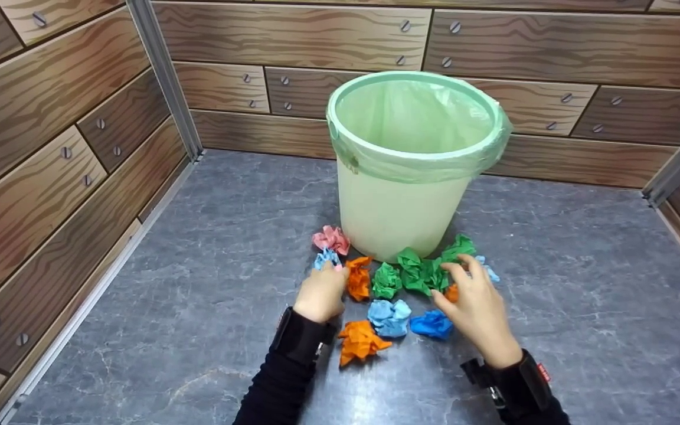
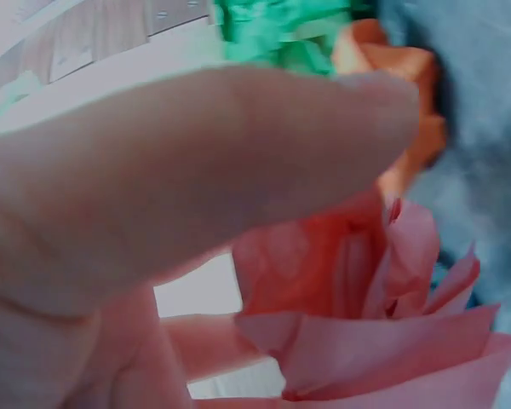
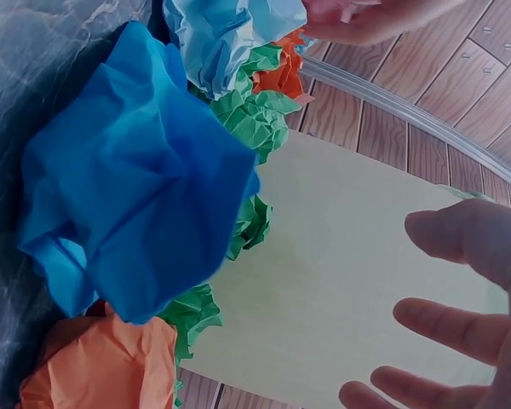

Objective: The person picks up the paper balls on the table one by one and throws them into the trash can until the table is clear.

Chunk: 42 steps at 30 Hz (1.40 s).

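Several crumpled paper balls lie on the grey floor. My left hand (image 1: 322,292) is at the left of the group and pinches a pink paper ball (image 2: 383,349), seen close up in the left wrist view. Just beyond its fingers lie a light blue ball (image 1: 327,257) and another pink one (image 1: 331,238). To its right is an orange ball (image 1: 358,277). My right hand (image 1: 479,301) hovers with fingers spread, holding nothing, over a partly hidden orange ball (image 1: 453,293) beside green balls (image 1: 414,268). A dark blue ball (image 3: 136,170) fills much of the right wrist view.
Behind the papers stands a pale green bin (image 1: 399,212) with a translucent green liner (image 1: 422,171) folded over its rim. Nearer me lie a light blue ball (image 1: 389,319) and an orange ball (image 1: 360,341). Wood-patterned walls (image 1: 293,35) enclose the floor (image 1: 228,236).
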Each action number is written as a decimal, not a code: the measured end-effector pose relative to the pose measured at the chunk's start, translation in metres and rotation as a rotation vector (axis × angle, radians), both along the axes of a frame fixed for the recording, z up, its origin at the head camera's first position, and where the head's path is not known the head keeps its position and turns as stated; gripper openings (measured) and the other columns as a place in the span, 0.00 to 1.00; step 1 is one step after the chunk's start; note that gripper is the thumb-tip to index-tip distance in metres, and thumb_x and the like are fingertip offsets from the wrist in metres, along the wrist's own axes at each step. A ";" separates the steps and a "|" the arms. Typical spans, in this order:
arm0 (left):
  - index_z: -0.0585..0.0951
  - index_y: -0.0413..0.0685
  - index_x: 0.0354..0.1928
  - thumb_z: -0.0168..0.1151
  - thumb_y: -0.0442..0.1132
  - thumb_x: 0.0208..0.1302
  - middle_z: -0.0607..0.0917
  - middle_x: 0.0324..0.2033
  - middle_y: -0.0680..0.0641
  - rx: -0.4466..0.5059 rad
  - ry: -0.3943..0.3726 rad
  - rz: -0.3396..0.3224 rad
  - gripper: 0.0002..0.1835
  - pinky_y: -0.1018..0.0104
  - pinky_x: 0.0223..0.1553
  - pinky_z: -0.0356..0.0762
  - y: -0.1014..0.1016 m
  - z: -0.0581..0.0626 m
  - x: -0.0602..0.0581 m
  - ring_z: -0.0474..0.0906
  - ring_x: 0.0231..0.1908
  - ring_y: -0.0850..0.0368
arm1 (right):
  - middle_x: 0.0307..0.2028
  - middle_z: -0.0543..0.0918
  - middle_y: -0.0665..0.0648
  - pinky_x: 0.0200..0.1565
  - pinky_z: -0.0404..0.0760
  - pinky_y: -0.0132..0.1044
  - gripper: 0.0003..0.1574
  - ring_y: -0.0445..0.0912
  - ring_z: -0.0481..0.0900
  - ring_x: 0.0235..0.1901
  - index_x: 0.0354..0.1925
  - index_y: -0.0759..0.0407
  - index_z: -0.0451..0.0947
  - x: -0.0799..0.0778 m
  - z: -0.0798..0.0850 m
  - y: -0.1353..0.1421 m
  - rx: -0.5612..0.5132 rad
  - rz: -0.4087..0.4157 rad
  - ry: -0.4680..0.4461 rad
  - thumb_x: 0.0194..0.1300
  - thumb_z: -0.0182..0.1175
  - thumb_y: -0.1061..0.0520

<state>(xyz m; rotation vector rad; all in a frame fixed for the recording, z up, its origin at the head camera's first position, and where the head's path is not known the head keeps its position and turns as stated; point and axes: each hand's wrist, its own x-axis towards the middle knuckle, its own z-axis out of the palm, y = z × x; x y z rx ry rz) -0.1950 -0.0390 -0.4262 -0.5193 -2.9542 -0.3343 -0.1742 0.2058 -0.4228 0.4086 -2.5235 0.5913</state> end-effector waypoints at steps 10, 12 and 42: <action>0.71 0.44 0.39 0.72 0.37 0.36 0.73 0.36 0.41 0.087 0.265 -0.045 0.25 0.56 0.26 0.74 0.005 0.020 0.013 0.71 0.32 0.43 | 0.51 0.68 0.68 0.26 0.74 0.51 0.27 0.59 0.70 0.43 0.44 0.63 0.75 0.000 0.000 0.000 -0.001 -0.004 -0.025 0.43 0.67 0.57; 0.70 0.44 0.42 0.72 0.37 0.37 0.72 0.37 0.41 0.107 0.312 -0.056 0.27 0.57 0.25 0.74 0.006 0.023 0.015 0.71 0.32 0.44 | 0.52 0.67 0.68 0.26 0.74 0.51 0.26 0.59 0.70 0.44 0.44 0.63 0.75 0.000 -0.001 0.000 0.000 -0.004 -0.024 0.44 0.67 0.57; 0.69 0.46 0.56 0.67 0.36 0.46 0.69 0.49 0.39 0.440 0.446 -0.156 0.31 0.62 0.37 0.75 0.022 0.028 0.007 0.69 0.46 0.47 | 0.51 0.68 0.68 0.27 0.75 0.49 0.26 0.60 0.70 0.44 0.44 0.63 0.74 0.001 -0.001 -0.001 0.020 0.001 -0.030 0.44 0.68 0.57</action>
